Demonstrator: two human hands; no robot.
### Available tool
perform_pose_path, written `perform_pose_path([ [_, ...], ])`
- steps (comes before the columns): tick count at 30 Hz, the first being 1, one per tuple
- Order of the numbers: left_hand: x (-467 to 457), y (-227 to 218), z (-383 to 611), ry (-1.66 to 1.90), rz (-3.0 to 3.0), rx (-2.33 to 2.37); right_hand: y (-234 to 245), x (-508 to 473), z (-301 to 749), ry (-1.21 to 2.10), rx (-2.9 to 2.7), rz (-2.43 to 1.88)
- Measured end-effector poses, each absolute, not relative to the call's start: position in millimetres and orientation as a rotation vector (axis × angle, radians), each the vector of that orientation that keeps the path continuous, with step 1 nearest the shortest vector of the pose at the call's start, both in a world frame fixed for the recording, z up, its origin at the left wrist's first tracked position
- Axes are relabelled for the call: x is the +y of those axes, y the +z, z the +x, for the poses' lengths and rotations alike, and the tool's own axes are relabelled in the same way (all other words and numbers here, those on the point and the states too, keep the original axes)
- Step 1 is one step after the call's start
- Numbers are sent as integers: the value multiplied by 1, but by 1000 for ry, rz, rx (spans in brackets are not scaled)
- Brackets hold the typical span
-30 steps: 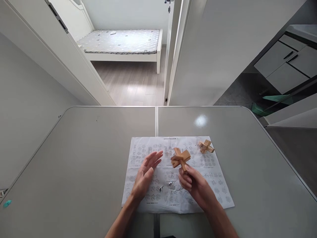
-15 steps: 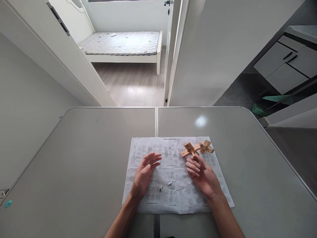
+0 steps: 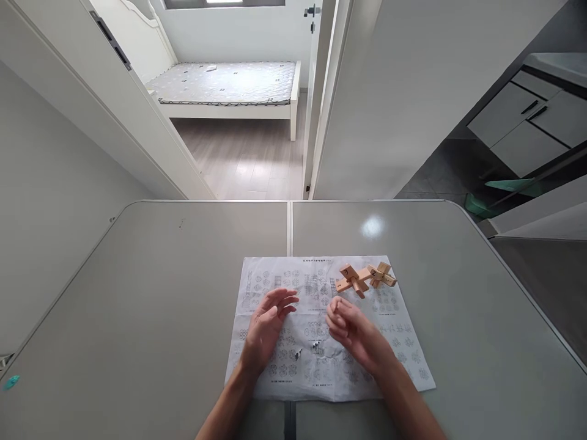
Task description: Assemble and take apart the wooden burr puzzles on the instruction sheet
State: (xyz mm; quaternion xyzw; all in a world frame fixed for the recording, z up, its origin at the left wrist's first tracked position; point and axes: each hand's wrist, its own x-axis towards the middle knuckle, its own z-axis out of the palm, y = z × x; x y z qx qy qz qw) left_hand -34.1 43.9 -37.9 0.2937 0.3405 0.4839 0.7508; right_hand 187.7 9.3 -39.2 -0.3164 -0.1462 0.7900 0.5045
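Observation:
Two wooden burr puzzles lie side by side on a printed instruction sheet [image 3: 321,366]: one [image 3: 352,280] on the left, a smaller one [image 3: 382,275] touching it on the right. My right hand [image 3: 353,333] hovers over the sheet just below the left puzzle, fingers loosely curled and holding nothing. My left hand [image 3: 268,327] floats over the sheet's left half, fingers spread and empty. Two tiny dark specks [image 3: 307,349] sit on the paper between my hands.
The sheet lies on a grey two-part table [image 3: 137,305] with a seam down the middle. Beyond the far edge a doorway opens onto a room with a bed [image 3: 229,82]. Grey cabinets [image 3: 527,119] stand at the right. A small teal object [image 3: 11,382] sits at the table's left edge.
My right hand carried the wooden puzzle to the right, set it down beside the smaller one, let go and drew back toward the middle. My left hand barely moved.

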Motion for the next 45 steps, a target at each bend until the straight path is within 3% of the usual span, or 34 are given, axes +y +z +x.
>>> perform_pose_path([
  [7,46,-43,-41,1070,435,702,-52,14,174,2065,-595,-759],
  [18,52,-47,-52,1064,45,665,-58,20,175,2095,-476,-755],
  [45,54,-47,-45,1016,117,663,-60,22,174,2109,-426,-769],
])
